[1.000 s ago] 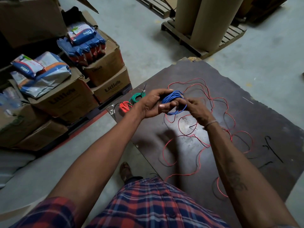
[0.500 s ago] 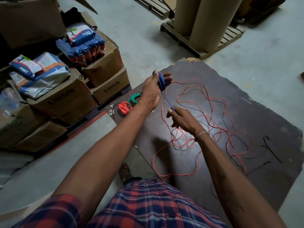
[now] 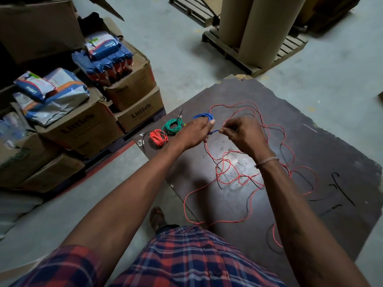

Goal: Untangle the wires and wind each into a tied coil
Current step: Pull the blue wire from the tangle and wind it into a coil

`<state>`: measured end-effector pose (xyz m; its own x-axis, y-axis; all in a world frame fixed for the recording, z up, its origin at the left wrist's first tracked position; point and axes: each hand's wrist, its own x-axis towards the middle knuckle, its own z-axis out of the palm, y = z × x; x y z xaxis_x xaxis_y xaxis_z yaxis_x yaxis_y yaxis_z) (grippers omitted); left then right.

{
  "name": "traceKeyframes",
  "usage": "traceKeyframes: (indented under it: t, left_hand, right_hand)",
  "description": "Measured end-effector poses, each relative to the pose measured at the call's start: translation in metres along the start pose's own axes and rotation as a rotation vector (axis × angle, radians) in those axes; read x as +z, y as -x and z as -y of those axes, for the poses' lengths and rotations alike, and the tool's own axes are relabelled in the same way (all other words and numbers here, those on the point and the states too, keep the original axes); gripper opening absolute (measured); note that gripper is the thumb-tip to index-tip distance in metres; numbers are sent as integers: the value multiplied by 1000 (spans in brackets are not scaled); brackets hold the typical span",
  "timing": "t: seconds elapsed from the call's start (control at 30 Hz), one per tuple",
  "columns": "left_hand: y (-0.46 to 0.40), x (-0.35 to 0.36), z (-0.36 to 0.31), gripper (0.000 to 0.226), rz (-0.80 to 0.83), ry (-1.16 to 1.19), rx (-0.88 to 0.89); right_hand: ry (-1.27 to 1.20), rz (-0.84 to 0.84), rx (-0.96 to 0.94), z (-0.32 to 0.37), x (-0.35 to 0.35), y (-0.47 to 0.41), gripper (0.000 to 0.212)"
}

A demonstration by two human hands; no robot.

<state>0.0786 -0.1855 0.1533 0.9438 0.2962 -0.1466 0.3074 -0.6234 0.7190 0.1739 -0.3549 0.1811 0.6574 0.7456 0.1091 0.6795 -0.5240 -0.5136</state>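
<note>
Small blue coil of plastic-coated wire (image 3: pixel 203 116) held above the dark brown board worktop (image 3: pixel 323 146), left hand (image 3: pixel 194 131) curled round it, coil showing past the fingertips; short blue tail of the same wire (image 3: pixel 214 131) runs right to the right hand (image 3: pixel 242 134), pinched between its thumb and fingers; the two hands nearly touching; just left of the left hand a tied green wire coil (image 3: pixel 172 125) and a tied red-orange wire coil (image 3: pixel 158 137) lie on the worktop, side by side; long loose red wire (image 3: pixel 228 162) sprawled in loops with a thin black wire (image 3: pixel 251 184) under and right of the hands; brown cardboard boxes (image 3: pixel 83 129) stacked on the floor at left.
</note>
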Motion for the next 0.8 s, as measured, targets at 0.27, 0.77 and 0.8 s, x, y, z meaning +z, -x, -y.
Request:
traceKeyframes:
  t: [0.27, 0.77, 0.8]
  left_hand:
    - [1, -9, -7, 32, 50, 255, -10]
    - [16, -38, -4, 48, 273, 832, -97]
    - [16, -41, -1, 47, 294, 859, -116]
  right_hand:
    - [-336, -247, 17, 1, -3, -8, 20]
    - [-1370, -89, 624, 34, 25, 6, 15]
    - [-1361, -87, 620, 38, 26, 4, 13]
